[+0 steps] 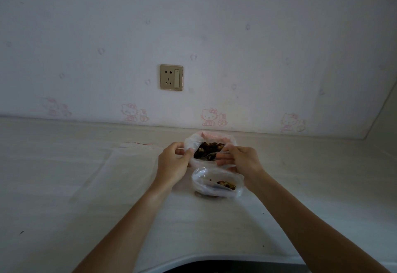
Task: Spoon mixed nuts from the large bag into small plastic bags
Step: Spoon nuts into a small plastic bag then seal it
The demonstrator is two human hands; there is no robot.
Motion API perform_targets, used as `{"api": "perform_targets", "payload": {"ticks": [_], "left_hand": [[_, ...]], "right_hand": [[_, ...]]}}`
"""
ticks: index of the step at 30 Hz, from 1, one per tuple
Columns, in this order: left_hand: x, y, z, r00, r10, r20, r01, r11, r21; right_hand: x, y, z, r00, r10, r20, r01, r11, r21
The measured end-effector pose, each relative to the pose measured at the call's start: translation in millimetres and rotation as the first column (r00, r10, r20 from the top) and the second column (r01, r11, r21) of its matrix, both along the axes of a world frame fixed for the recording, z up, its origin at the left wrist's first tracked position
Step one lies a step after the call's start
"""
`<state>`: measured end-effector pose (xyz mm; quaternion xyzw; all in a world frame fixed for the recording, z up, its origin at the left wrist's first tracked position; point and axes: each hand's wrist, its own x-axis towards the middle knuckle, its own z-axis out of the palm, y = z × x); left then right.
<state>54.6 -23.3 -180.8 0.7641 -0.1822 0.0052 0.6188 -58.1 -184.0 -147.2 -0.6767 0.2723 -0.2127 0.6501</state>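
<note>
Large bag of clear plastic near the back of the pale countertop, close to the wall, mouth open and full of dark mixed nuts with lighter pieces among them. Left hand at the bag's left rim, fingers curled and pinching the plastic edge so the mouth gapes. Right hand at the right rim, fingers closed round the handle of a slim metal spoon (bowl end dipped into the nuts at the lower left of the opening, handle running back toward the fingers). Unclear whether the lower fingers of that hand also touch the bag's plastic. Just in front of the large bag, nearer the camera and between the two wrists, a small plastic bag, mouth open and walls standing up in a rough ring, a small heap of nuts at its bottom right. Small bag touching or nearly touching the right wrist; not possible to say which. To the left of the large bag, flat on the counter, more clear plastic with a red line along its far edge, hard to make out against the surface. On the wall above, a beige socket plate with a switch, and pale wallpaper printed with pink cartoon cats. Both bare forearms reaching in from the bottom edge.
</note>
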Motion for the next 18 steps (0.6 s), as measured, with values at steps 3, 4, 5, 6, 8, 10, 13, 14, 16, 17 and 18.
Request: {"api": "perform_targets", "payload": {"ticks": [3, 4, 5, 6, 8, 10, 13, 14, 16, 17, 18], "left_hand": [[-2.0, 1.3, 0.5, 0.999, 0.017, 0.031, -0.017, 1.000, -0.001], [-2.0, 1.8, 0.8, 0.999, 0.022, 0.036, -0.023, 1.000, 0.004], [-2.0, 2.3, 0.9, 0.999, 0.026, 0.038, -0.026, 1.000, 0.010], [-1.8, 2.4, 0.7, 0.999, 0.028, 0.039, -0.028, 0.999, 0.017], [-1.5, 3.2, 0.3, 0.999, 0.033, 0.037, -0.034, 0.999, 0.029], [-1.2, 4.3, 0.2, 0.998, 0.048, 0.036, -0.049, 0.998, 0.037], [-0.6, 5.8, 0.4, 0.995, 0.094, 0.046, -0.096, 0.994, 0.056], [-1.2, 6.3, 0.6, 0.993, 0.109, 0.049, -0.111, 0.993, 0.050], [-2.3, 7.9, 1.4, 0.989, 0.134, 0.070, -0.136, 0.990, 0.024], [-2.7, 8.8, 2.2, 0.987, 0.134, 0.094, -0.136, 0.991, 0.018], [-3.2, 9.8, 3.3, 0.985, 0.118, 0.127, -0.122, 0.992, 0.025]], "right_hand": [[-6.7, -1.0, 0.4, 0.999, 0.022, 0.025, -0.022, 1.000, 0.014], [-8.5, -2.1, 0.7, 0.999, 0.022, 0.031, -0.023, 1.000, 0.018], [-10.3, -3.7, 1.1, 0.999, 0.018, 0.032, -0.019, 1.000, 0.017], [-11.8, -5.6, 1.6, 0.999, 0.011, 0.032, -0.012, 1.000, 0.015], [-14.6, -9.3, 3.0, 0.999, -0.002, 0.037, 0.001, 1.000, 0.017], [-17.5, -13.0, 4.1, 0.999, -0.007, 0.047, 0.006, 1.000, 0.015], [-22.1, -17.1, 5.5, 0.999, -0.004, 0.047, 0.004, 1.000, -0.008], [-23.4, -18.2, 6.3, 0.999, 0.000, 0.049, 0.001, 1.000, -0.014], [-26.4, -20.3, 9.0, 0.998, 0.013, 0.061, -0.012, 1.000, -0.018], [-28.4, -21.4, 11.0, 0.997, 0.018, 0.071, -0.017, 1.000, -0.017], [-30.5, -22.5, 13.2, 0.996, 0.022, 0.083, -0.021, 1.000, -0.015]]}}
